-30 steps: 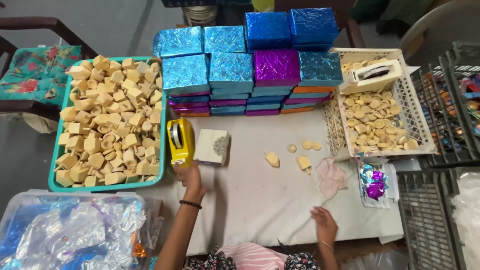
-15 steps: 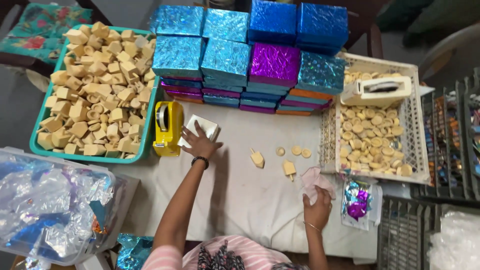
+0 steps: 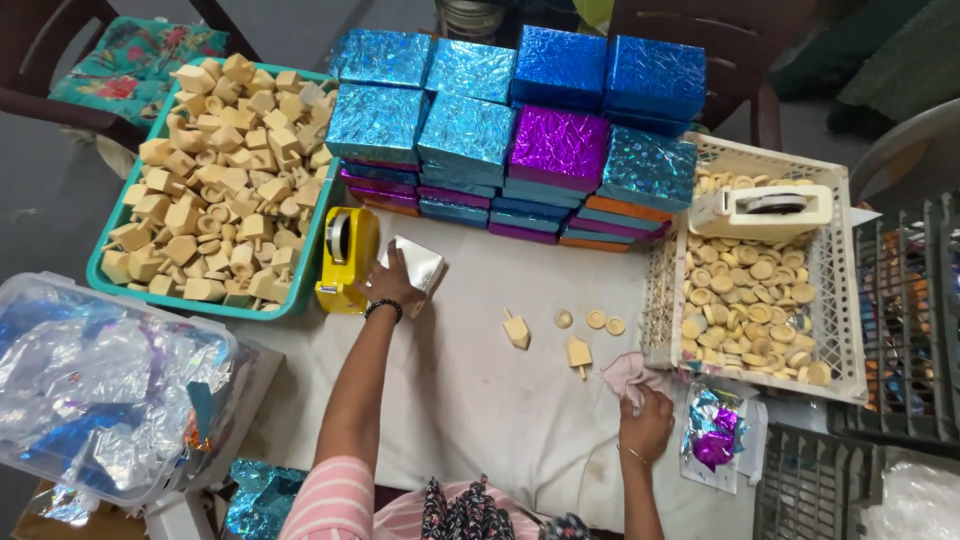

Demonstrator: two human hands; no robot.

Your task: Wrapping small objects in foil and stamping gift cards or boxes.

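Silver box point(image 3: 418, 264): light, stiff, crushable; your left hand point(image 3: 392, 285) grips its side, right hand point(image 3: 647, 423) clutches pink cloth point(image 3: 625, 372).

Worktable covered in white cloth point(image 3: 470, 400), centre of frame. Grey smooth floor point(image 3: 50, 180) visible at left edge and upper right. Upper left: dark wooden chair point(image 3: 40, 95) with a teal floral cushion point(image 3: 130, 55) on the seat. Top right: second dark wooden chair point(image 3: 740, 60), just behind the table. Far right: curved pale grey chair back point(image 3: 900, 140), partly cut off. Right edge and lower right: dark wire-mesh racks point(image 3: 900, 330), butted against the table. Light is soft, even, no hard shadows. No walls or windows in view.
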